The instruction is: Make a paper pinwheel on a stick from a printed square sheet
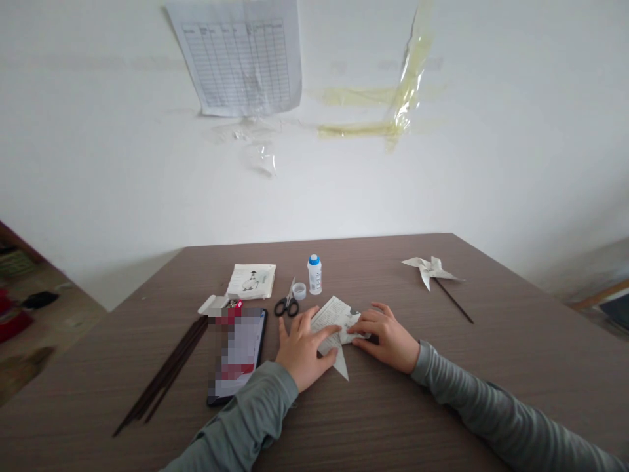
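A piece of printed paper [330,316], partly folded with pointed corners, lies on the table between my hands. My left hand [305,354] rests on its left side with the fingers spread and the index finger stretched across it. At the paper's right part, my right hand [390,337] has its fingers bent and closed on the edge, thumb low and fingertips on top. Both hands cover portions of the sheet. Just beyond my left hand are black-handled scissors [286,306], a small translucent round container [299,290] and a white bottle with a blue cap [315,276].
A phone [240,354] lies beside my left forearm, near a bundle of thin dark sticks [170,367]. Behind are a stack of printed paper squares [251,282] and a small white object [213,305]. A paper pinwheel [428,267] on a stick lies at the right of the table [491,367].
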Demonstrator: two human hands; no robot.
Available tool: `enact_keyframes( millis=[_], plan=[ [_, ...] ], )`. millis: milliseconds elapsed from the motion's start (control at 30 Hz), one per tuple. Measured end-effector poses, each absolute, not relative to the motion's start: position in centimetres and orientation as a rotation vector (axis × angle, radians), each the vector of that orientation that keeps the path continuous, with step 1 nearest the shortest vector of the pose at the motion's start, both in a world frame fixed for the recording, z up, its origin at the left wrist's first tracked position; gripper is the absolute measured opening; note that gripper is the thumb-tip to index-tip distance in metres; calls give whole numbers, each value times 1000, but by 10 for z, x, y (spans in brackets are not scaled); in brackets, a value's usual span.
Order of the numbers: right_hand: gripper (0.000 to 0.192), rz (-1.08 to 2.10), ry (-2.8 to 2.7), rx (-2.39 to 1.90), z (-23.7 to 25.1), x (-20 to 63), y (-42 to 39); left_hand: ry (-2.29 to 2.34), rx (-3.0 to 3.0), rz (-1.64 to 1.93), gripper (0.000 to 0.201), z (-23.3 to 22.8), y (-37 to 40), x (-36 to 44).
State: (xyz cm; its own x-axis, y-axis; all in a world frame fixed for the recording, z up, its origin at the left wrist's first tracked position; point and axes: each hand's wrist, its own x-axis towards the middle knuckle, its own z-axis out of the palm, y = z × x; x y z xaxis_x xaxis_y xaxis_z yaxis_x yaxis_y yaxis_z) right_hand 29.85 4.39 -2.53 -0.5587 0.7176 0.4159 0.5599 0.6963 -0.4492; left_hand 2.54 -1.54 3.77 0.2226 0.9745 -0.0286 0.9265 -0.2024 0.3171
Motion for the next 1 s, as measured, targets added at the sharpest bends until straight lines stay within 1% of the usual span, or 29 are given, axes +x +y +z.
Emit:
enact_keyframes(
  millis=[133,200,367,467,700,900,1000],
  plan=[
    [14,364,-2323,-971,-23,298,43,1801,2213,286,67,36,-13,25],
    [15,358,-2329,-978,-22,298,43,1812,2217,296,65,34,-12,24],
    [9,355,-2326,-983,-20,297,43,1809,2250,291,52,32,-12,22],
    [6,350,-2301,-981,-19,296,42,1795,2280,318,50,31,-13,21],
    [7,347,-2310,-979,-21,296,43,1788,2271,334,47,29,-12,19],
    [11,337,-2334,-973,-23,298,44,1788,2260,322,48,31,-12,21],
    [12,344,-2346,-977,-25,299,44,1799,2230,325,57,33,-11,21]
  ],
)
